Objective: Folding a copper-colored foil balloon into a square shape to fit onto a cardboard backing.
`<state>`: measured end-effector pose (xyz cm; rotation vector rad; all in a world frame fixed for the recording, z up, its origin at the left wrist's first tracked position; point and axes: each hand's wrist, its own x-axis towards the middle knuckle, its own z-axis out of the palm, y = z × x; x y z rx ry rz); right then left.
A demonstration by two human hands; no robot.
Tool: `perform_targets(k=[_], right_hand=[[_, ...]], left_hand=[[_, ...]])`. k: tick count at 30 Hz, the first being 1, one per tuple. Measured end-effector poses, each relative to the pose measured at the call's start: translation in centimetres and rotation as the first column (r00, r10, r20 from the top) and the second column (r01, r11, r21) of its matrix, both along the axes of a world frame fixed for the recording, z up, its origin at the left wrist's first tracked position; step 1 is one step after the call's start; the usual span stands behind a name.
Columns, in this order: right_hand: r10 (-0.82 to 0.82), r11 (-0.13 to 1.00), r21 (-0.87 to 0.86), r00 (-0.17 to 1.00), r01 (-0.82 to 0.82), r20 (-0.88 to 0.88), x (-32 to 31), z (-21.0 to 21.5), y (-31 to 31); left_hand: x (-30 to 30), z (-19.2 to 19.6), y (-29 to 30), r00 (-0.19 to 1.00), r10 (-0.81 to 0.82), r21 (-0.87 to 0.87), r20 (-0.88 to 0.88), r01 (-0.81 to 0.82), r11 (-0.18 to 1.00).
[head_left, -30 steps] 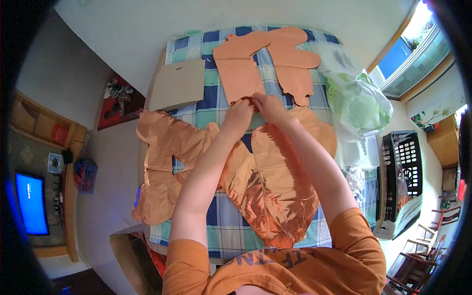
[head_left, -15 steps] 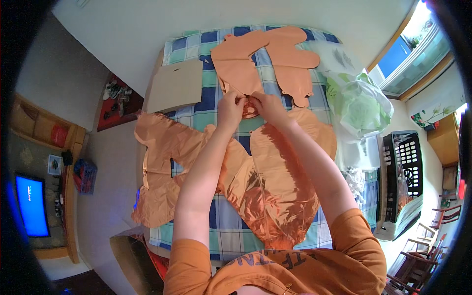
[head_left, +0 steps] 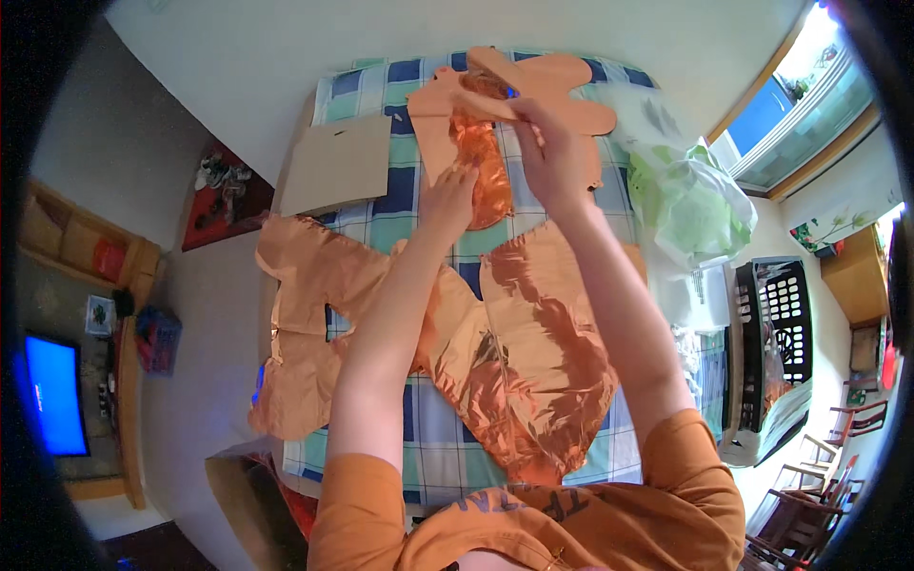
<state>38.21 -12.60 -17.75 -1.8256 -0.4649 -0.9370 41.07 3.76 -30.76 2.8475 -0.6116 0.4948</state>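
Flat foil balloons in copper colour lie on a checked bedspread point(head_left: 405, 171). The far foil balloon point(head_left: 433, 128) shows a matte, pinkish side, with a shiny inner face point(head_left: 490, 181) laid bare where it is partly unfolded. My right hand point(head_left: 552, 157) pinches the edge of its raised flap point(head_left: 490, 105) between thumb and fingers. Lower down, my left hand point(head_left: 449, 198) rests against the shiny part, fingers stretched out. A larger shiny foil balloon point(head_left: 543, 333) is spread out nearer me, beneath my forearms, its left side reaching the bed's edge.
A cardboard sheet point(head_left: 338, 167) lies on the bed at left. To the right sits a crumpled green and white plastic bag point(head_left: 700, 209); beyond the bed's right edge stands a black crate point(head_left: 781, 328). An open cardboard box point(head_left: 238, 485) is at the near left.
My hands have moved apart. The right has gone up and away, lifting the far balloon's flap and exposing more shiny foil; the left has moved slightly left and opened out.
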Motion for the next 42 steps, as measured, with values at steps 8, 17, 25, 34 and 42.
perform_targets(k=[8, 17, 25, 34, 42], right_hand=[[0.115, 0.911, -0.409, 0.985, -0.053, 0.127, -4.7, 9.1, -3.0], [0.138, 0.986, -0.079, 0.987, -0.144, -0.085, -11.1, 16.8, -3.1], [0.257, 0.966, 0.042, 0.967, -0.256, -0.007, -16.8, 21.5, -3.1], [0.175, 0.984, 0.032, 0.984, -0.176, 0.015, -21.5, 23.4, -4.0], [0.172, 0.984, 0.053, 0.985, -0.173, 0.016, -23.3, 23.6, -4.8]], left_hand=[[-3.7, 12.9, -1.4, 0.907, 0.162, -0.813, 0.388, 0.254, 0.524], [-12.0, 25.7, 1.2, 0.916, -0.379, -0.963, 0.129, 0.207, 0.174], [-18.8, 30.7, 0.5, 0.883, -0.432, -0.936, 0.182, 0.290, 0.198], [-24.0, 32.1, -0.3, 0.874, -0.444, -0.972, 0.196, 0.232, 0.028], [-25.8, 32.2, -0.4, 0.870, -0.386, -0.950, 0.308, 0.302, -0.079]])
